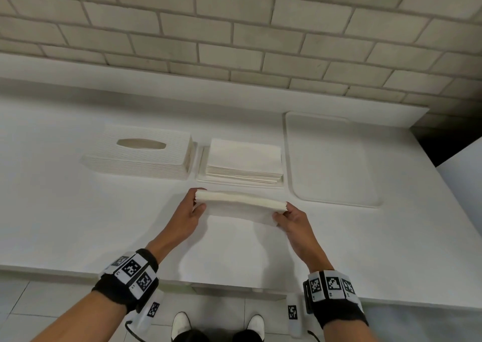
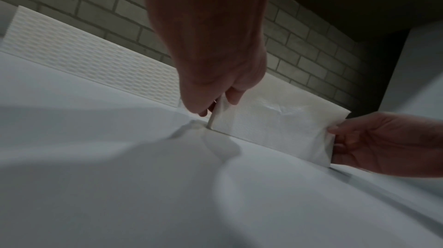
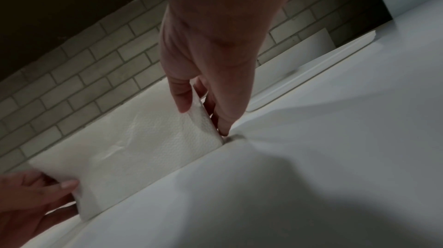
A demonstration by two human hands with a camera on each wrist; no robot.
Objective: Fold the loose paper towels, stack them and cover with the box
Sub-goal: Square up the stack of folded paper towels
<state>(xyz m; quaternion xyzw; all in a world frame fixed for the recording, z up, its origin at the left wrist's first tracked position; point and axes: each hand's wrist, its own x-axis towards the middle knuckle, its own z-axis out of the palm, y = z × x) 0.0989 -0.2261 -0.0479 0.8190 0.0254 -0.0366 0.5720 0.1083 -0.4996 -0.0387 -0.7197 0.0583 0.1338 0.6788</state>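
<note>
A folded white paper towel [image 1: 240,207] stands on its long edge on the white counter, held at both ends. My left hand [image 1: 194,206] pinches its left end [image 2: 221,108] between thumb and fingers. My right hand [image 1: 283,215] pinches the right end [image 3: 200,114] the same way. Just behind it a stack of folded towels [image 1: 245,162] lies on a flat white base [image 1: 202,169]. The white textured box cover [image 1: 138,155], with an oval slot on top, sits to the left of the stack.
A white rectangular tray [image 1: 331,159] lies right of the stack. A brick wall [image 1: 234,33] runs along the back behind a raised ledge. The counter's front edge [image 1: 221,287] is near my wrists, and its right end drops off by a dark gap [image 1: 443,143].
</note>
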